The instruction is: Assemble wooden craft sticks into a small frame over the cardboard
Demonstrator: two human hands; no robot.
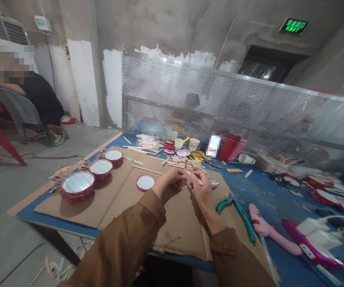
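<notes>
Three red-rimmed discs [99, 167] sit assembled at left, craft sticks projecting beside them; a fourth disc [145, 182] lies bare on corrugated cardboard [178, 239], no sticks attached. Left hand [172, 179] curled, grip unconfirmed; right hand [200, 187] pinches a wooden stick [202, 183]. Green pliers [240, 215] and pink glue gun [267, 227] lie right.

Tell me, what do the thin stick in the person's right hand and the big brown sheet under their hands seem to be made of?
The thin stick in the right hand looks like bare, unpainted wood, pale and matte. The brown sheet looks like plain cardboard, with a dull, scuffed surface and cut edges, though its layers can't be seen from here.
</notes>
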